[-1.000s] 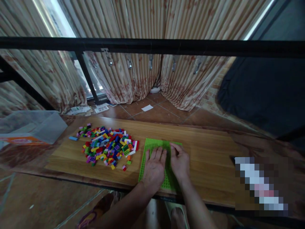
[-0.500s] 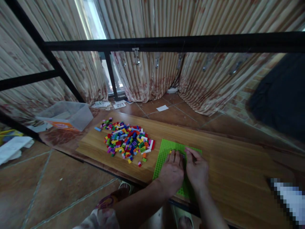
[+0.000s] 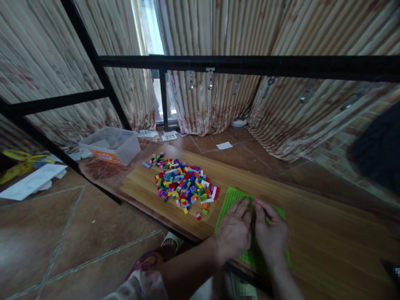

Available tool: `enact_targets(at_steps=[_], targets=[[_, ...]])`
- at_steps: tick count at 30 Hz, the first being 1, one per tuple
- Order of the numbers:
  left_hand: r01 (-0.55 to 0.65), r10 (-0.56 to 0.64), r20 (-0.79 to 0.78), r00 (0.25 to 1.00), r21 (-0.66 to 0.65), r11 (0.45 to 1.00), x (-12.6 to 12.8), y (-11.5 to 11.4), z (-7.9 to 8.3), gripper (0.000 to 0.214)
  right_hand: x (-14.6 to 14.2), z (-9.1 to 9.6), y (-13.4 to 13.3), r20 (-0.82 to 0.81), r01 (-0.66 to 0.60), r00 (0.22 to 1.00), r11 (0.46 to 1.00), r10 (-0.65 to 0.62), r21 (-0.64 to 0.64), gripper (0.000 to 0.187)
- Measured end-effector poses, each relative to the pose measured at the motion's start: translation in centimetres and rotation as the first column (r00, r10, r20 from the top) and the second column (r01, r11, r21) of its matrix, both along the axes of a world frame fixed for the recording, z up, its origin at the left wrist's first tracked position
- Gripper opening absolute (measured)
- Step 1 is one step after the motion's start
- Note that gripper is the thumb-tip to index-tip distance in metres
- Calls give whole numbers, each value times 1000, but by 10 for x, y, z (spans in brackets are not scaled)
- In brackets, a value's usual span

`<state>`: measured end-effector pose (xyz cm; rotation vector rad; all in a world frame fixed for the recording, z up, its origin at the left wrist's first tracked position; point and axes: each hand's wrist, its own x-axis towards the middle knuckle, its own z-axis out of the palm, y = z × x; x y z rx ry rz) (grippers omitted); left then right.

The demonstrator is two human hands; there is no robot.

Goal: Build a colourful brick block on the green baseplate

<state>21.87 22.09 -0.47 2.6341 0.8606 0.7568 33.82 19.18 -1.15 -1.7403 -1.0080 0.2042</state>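
A green studded baseplate lies on the wooden board, partly covered by both hands. My left hand rests over its middle, fingers curled down and close together. Beside it, my right hand has thumb and fingers pinched, the tips close to the left fingertips. Whatever the fingers hold or press is hidden behind them. To the left of the plate, a heap of mixed toy bricks in many colours spreads over the board.
The wooden board lies on a low table. A clear plastic bin with an orange label stands at the table's far left end. A black metal bar crosses in front of the curtains. White paper lies on the tiled floor.
My view has turned left, so everything appears farther right. Both hands remain on the baseplate with fingertips close together. A bit of yellow near my left fingertips no longer shows.
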Motion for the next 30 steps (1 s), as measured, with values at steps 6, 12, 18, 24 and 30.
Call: enact_targets(at_steps=[6, 12, 18, 24, 30], targets=[[-345, 355, 93, 930, -111, 932, -42, 48, 17, 36, -7, -3, 5, 23, -33, 999, 999, 32, 25, 38], [-546, 585, 134, 800, -242, 802, -91, 93, 30, 38, -37, -4, 9, 272, -265, 927, 964, 260, -18, 30], [-604, 672, 146, 726, -331, 725, -112, 106, 38, 36, -81, -5, 9, 387, -435, 809, 894, 441, -110, 25], [-577, 660, 142, 738, -373, 726, -110, 109, 32, 35, -79, -15, 1, 393, -455, 784, 875, 481, -163, 24], [-445, 534, 177, 826, -377, 813, -101, 105, 30, 34, -60, -15, 0, 385, -388, 813, 899, 437, -202, 24]])
